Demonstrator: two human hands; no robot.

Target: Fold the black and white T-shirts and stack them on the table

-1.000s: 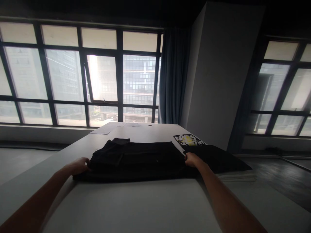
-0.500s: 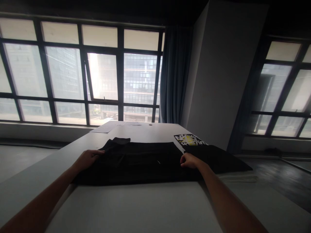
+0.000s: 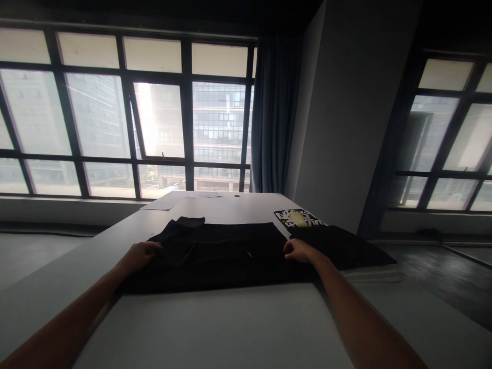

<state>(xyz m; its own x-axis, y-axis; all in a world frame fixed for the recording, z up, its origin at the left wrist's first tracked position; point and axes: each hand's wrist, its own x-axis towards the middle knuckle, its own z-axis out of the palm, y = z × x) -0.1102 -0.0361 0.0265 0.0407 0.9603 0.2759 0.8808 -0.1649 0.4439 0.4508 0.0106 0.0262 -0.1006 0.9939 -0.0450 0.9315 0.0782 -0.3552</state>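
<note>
Now 2 hands rest on a dark garment spread across a pale table.

Left hand (image 3: 139, 254) lies palm-down with fingers loosely curled on the left end of the black garment (image 3: 219, 253); whether it pinches cloth cannot be told. Right hand (image 3: 298, 250) sits on the right end, fingers bent narrow at the fabric edge, grip unclear. The garment lies flat near the middle of the table (image 3: 230, 328), its long axis running left to right across the view, with a small folded flap pointing away toward the windows at its far left corner. Compared with 1 second ago, the left hand has moved from the near-left edge up onto the cloth; the right hand has barely shifted. The fabric looks matte, black, smooth and layered. Just right of it lies a second dark garment (image 3: 346, 248), and beyond that a black printed sheet (image 3: 299, 218) with white and yellow marks.
</note>
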